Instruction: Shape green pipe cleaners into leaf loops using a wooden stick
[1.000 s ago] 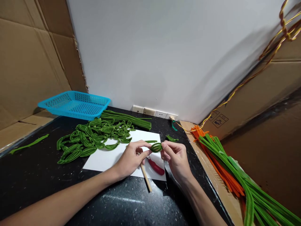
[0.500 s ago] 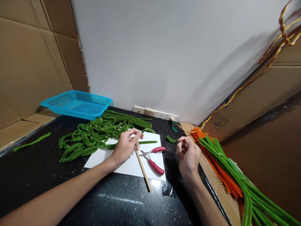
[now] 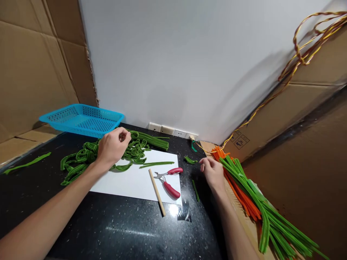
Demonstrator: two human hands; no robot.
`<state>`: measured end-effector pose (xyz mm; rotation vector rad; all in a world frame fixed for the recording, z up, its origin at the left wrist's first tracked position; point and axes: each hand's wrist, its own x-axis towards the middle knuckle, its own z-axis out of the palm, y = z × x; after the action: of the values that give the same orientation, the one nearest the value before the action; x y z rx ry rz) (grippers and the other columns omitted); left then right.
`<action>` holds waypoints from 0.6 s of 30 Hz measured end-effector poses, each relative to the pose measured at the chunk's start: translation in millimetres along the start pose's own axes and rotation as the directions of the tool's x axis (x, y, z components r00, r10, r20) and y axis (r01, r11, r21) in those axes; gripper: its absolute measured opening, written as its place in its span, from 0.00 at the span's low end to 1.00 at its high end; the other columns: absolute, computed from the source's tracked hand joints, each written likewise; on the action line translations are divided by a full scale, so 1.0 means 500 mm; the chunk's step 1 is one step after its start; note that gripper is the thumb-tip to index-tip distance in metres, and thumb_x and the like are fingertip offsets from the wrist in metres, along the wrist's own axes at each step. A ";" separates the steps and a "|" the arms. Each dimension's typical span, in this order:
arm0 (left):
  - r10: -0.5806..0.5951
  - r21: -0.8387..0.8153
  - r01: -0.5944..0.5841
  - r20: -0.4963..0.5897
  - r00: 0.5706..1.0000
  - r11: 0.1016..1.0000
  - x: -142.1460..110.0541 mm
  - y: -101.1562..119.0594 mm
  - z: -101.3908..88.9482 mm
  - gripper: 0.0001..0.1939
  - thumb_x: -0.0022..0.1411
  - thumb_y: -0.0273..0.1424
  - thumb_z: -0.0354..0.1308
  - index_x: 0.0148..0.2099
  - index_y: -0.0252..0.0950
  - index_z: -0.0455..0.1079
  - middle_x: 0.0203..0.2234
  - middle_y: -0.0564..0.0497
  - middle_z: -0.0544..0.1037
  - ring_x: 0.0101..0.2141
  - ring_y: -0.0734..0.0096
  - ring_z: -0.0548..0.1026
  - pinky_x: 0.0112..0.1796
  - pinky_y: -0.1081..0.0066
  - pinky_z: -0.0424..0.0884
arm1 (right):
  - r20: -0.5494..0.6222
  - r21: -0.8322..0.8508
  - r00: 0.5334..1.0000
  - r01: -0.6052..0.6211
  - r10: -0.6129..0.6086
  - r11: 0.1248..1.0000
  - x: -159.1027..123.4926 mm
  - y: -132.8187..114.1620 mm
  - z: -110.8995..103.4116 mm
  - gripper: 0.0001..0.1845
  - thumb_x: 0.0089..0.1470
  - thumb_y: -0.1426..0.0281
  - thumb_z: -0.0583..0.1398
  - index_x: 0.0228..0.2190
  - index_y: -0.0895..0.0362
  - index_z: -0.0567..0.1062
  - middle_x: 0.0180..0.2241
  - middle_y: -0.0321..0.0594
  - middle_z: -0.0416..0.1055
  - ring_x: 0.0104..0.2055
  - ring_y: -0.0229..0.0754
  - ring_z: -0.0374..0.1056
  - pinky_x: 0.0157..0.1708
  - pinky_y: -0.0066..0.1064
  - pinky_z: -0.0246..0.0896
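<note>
My left hand [image 3: 114, 146] is over the pile of looped green chenille-stem pieces [image 3: 135, 153], its thumb and fingers closed in a pinch. Whatever is between its fingertips cannot be made out. To the right, my right hand [image 3: 213, 172] hangs above the dark counter with its fingers curled together; their contents are hidden. Nearest to it are a small curled green piece [image 3: 190, 160] and a short green stem [image 3: 195, 190]. Between the hands, red-handled cutting pliers [image 3: 171, 189] lie on white paper [image 3: 121, 184], beside a wooden stick [image 3: 157, 193] and green chenille stems [image 3: 157, 164].
A blue basket [image 3: 81, 124] stands at the back left. Behind the pile lies a bundle of green stems [image 3: 154, 141]. Green and orange stems [image 3: 252, 191] rest on cardboard at right. Wall sockets [image 3: 168, 130] and a twisted cable [image 3: 257, 110] border the counter.
My left hand has moved left from the paper to the pile, and the curved green piece at its fingertips no longer shows. The short stem near my right hand is now visible.
</note>
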<state>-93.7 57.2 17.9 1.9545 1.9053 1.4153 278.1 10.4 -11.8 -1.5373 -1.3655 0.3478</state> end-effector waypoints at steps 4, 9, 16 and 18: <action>-0.088 0.168 0.079 0.046 0.995 0.983 -0.002 0.000 -0.007 0.12 0.64 0.38 0.56 0.29 0.40 0.69 0.24 0.49 0.76 0.25 0.65 0.67 0.27 0.67 0.51 | 0.373 -0.129 0.928 0.051 0.001 0.990 -0.004 -0.007 -0.028 0.20 0.51 0.57 0.66 0.16 0.57 0.74 0.17 0.35 0.69 0.22 0.37 0.60 0.22 0.28 0.47; -0.131 0.279 0.099 0.097 0.987 0.955 -0.008 0.003 -0.006 0.18 0.61 0.37 0.56 0.21 0.40 0.60 0.18 0.48 0.69 0.22 0.63 0.64 0.28 0.67 0.48 | 0.725 -0.128 0.688 0.116 0.013 0.985 -0.017 -0.021 -0.053 0.09 0.49 0.65 0.69 0.23 0.57 0.80 0.18 0.34 0.72 0.21 0.37 0.62 0.21 0.25 0.51; -0.101 0.225 0.086 0.055 0.993 0.971 -0.038 0.031 0.008 0.15 0.66 0.36 0.52 0.25 0.40 0.63 0.20 0.49 0.70 0.22 0.63 0.65 0.28 0.68 0.49 | 0.691 -0.089 0.720 0.158 -0.054 0.983 -0.020 -0.024 -0.047 0.07 0.41 0.80 0.63 0.19 0.57 0.77 0.16 0.31 0.69 0.19 0.34 0.59 0.19 0.23 0.49; -0.061 0.127 0.048 0.105 0.993 0.991 -0.059 0.046 0.019 0.15 0.67 0.36 0.52 0.26 0.40 0.65 0.19 0.51 0.69 0.22 0.65 0.64 0.28 0.69 0.50 | 0.608 -0.058 0.790 0.151 -0.085 0.987 -0.017 -0.031 -0.045 0.06 0.45 0.78 0.63 0.21 0.57 0.77 0.19 0.32 0.70 0.22 0.34 0.60 0.21 0.23 0.52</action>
<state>-64.8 32.6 10.6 1.9702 2.0262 1.1777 283.4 -9.8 7.6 -1.4704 -1.9970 0.7487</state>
